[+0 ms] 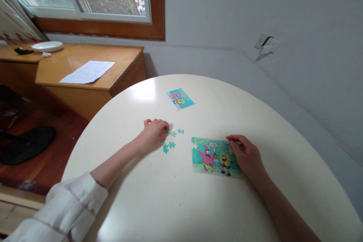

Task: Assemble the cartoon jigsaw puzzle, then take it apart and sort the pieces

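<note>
A mostly assembled jigsaw puzzle with pink, grey and yellow cartoon figures lies flat on the white round table. Gaps show at its upper left edge and near its upper right corner. My right hand rests over the puzzle's right side, thumb and forefinger pinched at that corner; what they hold is hidden. Left of the puzzle, my left hand is closed with its fingertips on a teal puzzle piece. Several loose pieces lie close by, among them a joined-looking pair and a piece farther right.
Farther back on the table lies a picture card with the same figures. A wooden desk at the left holds paper sheets and a white plate. The wall stands behind the table's far edge.
</note>
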`<action>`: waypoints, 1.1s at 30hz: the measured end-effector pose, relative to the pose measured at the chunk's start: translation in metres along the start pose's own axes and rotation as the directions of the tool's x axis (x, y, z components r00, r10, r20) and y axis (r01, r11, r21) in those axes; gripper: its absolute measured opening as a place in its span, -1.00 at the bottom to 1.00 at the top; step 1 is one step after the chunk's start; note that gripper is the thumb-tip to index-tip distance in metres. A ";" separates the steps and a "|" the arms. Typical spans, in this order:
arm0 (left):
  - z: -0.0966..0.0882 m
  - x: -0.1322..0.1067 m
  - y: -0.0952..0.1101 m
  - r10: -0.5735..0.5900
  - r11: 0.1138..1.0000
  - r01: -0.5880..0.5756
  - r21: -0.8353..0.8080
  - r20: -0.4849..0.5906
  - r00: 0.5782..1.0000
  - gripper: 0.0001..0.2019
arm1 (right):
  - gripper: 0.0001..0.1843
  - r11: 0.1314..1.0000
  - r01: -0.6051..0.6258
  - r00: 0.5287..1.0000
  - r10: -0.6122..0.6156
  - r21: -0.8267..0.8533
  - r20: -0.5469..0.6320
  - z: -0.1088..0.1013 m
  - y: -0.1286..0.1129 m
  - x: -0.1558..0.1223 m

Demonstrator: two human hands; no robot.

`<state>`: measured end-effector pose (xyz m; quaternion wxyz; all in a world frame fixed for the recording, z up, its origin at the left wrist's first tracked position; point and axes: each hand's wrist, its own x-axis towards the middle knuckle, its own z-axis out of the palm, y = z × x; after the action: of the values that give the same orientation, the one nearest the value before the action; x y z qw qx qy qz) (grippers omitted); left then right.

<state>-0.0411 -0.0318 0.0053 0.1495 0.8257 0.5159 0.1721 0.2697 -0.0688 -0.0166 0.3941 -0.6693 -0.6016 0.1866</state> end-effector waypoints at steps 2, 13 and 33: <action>0.000 -0.001 0.000 0.013 1.000 -0.013 -0.004 -0.007 1.000 -0.87 | -0.75 1.000 0.005 1.000 -0.005 0.002 -0.005 0.000 0.000 0.000; -0.003 -0.001 0.004 0.088 0.996 -0.088 0.004 -0.072 0.994 -0.82 | -0.75 1.000 -0.017 1.000 0.016 0.023 0.005 0.000 -0.004 -0.002; 0.008 -0.034 0.068 0.615 0.771 -0.635 -0.042 -0.203 0.761 -0.92 | -0.76 0.935 0.322 0.886 -0.353 0.150 0.300 -0.003 -0.082 -0.053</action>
<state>0.0024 -0.0920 0.0225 0.0816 0.9223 0.2119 0.3128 0.2066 -0.1235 0.0354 0.3485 -0.4950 -0.7554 0.2509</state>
